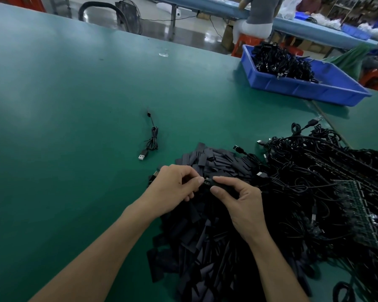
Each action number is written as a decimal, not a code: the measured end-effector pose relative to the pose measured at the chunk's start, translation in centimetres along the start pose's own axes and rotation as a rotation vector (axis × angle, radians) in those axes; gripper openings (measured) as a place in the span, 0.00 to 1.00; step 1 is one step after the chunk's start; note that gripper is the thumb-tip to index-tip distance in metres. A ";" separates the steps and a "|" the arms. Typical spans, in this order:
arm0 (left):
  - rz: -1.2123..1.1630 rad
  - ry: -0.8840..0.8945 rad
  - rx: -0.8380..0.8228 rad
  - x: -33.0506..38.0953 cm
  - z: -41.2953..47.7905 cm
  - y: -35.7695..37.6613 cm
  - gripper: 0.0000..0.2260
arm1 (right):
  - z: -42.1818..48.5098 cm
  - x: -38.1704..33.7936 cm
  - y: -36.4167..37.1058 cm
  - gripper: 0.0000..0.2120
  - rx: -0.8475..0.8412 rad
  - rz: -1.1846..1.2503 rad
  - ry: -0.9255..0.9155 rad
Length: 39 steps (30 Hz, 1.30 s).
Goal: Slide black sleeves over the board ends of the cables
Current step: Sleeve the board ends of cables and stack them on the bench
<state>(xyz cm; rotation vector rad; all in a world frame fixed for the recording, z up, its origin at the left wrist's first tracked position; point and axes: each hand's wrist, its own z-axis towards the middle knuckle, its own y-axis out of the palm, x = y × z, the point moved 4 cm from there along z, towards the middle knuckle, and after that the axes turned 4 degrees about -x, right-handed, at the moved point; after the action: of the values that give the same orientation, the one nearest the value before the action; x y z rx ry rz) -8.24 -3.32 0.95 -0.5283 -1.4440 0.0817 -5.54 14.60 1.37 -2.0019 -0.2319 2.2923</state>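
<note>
1. Black sleeve [220, 183] sits pinched between the right hand's [240, 203] thumb and forefinger, just above the sleeve pile [205, 247], open end facing left, apparently to receive the board.
2. The left hand [175, 186] pinches the cable's board end [206, 182] at the sleeve's mouth; insertion depth cannot be told.
3. The cable tangle [314, 171] lies beside the pile, probably for easy reach.
</note>
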 end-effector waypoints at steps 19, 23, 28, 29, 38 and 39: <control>0.029 0.039 -0.081 -0.3 0.1 0.4 0.06 | 0.0 0.0 0.1 0.12 -0.024 0.017 0.002; 0.029 0.043 -0.078 -0.1 0.0 0.4 0.07 | 0.0 -0.3 0.2 0.15 -0.020 -0.014 -0.021; 0.010 0.035 -0.018 0.0 0.0 0.2 0.09 | 0.0 0.1 -0.7 0.16 0.225 -0.010 -0.008; 0.008 0.030 -0.007 0.0 0.0 0.2 0.09 | 0.0 0.2 -0.9 0.14 0.267 0.031 -0.003; 0.016 -0.008 0.038 0.3 0.0 0.4 0.09 | 0.2 0.0 0.0 0.18 0.180 0.042 -0.016; 0.018 -0.009 0.038 0.4 0.0 0.4 0.09 | 0.2 0.0 0.1 0.19 0.158 0.020 -0.024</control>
<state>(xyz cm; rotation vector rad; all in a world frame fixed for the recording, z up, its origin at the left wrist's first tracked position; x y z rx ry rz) -8.05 -2.81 1.11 -0.5103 -1.4436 0.1264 -5.73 14.50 1.43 -1.9098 -0.0310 2.2692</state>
